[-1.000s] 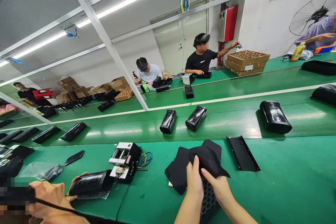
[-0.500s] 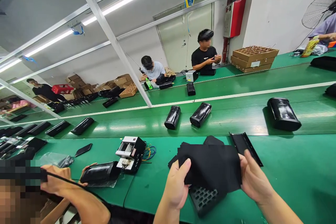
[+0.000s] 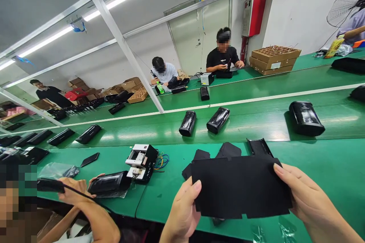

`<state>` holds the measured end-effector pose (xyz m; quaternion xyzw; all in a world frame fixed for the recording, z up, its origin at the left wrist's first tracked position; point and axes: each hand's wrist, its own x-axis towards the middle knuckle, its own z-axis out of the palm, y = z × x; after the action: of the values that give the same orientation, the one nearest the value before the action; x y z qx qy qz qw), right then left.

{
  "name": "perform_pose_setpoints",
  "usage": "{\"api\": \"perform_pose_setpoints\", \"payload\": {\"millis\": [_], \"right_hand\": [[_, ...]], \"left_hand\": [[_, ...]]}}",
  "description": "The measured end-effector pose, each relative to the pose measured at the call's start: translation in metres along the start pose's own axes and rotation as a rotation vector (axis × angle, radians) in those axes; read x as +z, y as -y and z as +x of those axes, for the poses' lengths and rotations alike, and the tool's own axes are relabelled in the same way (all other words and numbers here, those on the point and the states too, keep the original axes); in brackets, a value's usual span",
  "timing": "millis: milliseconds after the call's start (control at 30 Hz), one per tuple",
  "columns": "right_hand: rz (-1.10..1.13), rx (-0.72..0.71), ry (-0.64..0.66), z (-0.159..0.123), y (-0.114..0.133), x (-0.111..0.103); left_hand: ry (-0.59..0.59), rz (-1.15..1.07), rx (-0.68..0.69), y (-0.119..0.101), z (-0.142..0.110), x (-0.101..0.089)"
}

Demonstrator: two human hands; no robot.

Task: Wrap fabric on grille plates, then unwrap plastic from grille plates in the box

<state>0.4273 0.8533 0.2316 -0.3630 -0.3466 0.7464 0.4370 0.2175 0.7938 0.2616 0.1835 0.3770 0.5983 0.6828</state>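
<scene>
A flat black sheet [image 3: 242,188] with small notches along its edges is stretched between my two hands above the green bench. My left hand [image 3: 184,203] pinches its left end, thumb on top. At the right end, my right hand [image 3: 302,190] grips it with the thumb over the upper corner. Behind it lie more black sheets [image 3: 228,150] and a black curved panel [image 3: 259,147], both partly covered. Whatever lies beneath the sheet is almost wholly hidden.
A black and white machine [image 3: 142,163] with cables stands left of the sheets. Beside it a co-worker's hands [image 3: 75,190] handle a film-wrapped black housing [image 3: 110,184]. More black housings [image 3: 218,119] sit on the green conveyor [image 3: 256,121]. Clear plastic bags [image 3: 286,231] lie near the front edge.
The sheet is now spread out flat toward me, where a bunched, overlapping shape was before. My right hand has moved right. The grille underneath has become covered.
</scene>
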Motion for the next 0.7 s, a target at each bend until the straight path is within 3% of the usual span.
{"api": "perform_pose_setpoints", "payload": {"millis": [233,700], "right_hand": [[0.124,0.001,-0.012,-0.0033,0.001,0.0049],[0.061,-0.029,0.044,0.0004,0.0039,0.0101]], "left_hand": [[0.102,0.013,0.03,0.001,0.0006,-0.002],[0.083,0.055,0.003,-0.0009,-0.003,-0.007]]}}
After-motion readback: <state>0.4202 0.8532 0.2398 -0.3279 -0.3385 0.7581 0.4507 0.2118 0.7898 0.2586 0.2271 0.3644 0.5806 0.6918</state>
